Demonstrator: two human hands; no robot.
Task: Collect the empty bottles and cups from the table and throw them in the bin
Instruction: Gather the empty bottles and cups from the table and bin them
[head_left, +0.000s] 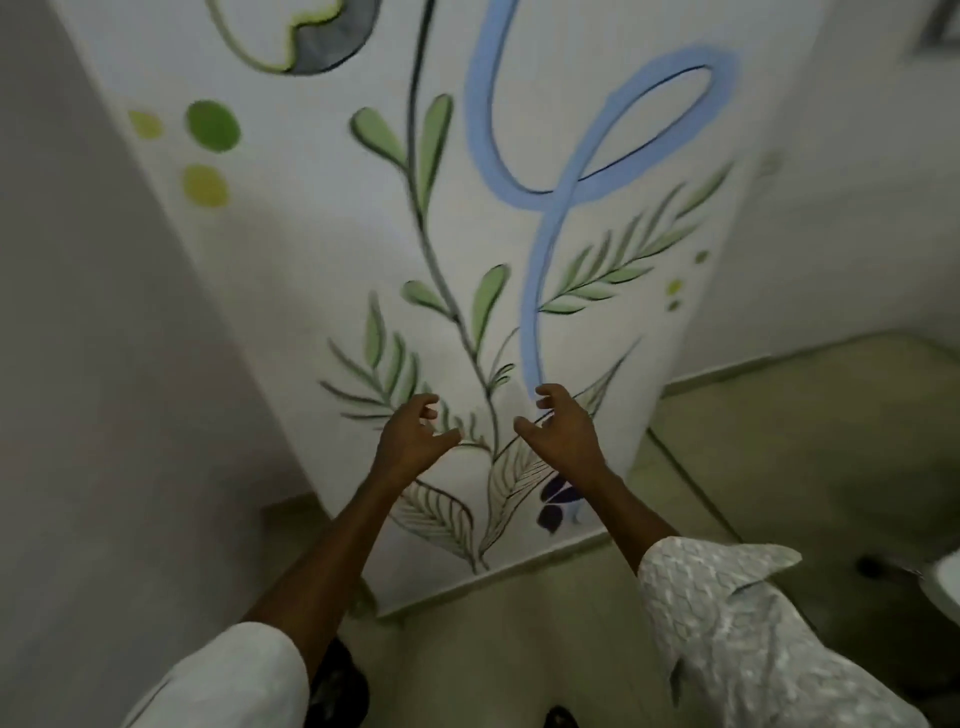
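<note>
painted wall (467, 234) with leaves fills view; left hand (410, 441) and right hand (563, 441), each grip open and empty. bottles, cups unseen: likely light, crushable; hold mid-body.

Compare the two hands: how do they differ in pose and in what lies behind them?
The left hand sits slightly lower than the right hand. Behind the left hand are thin painted green leaves; the right hand's fingertips overlap the end of the blue painted stroke. The left thumb points right, the right thumb points left. Both are open, fingers curled, and empty, held before the painted wall.
</note>
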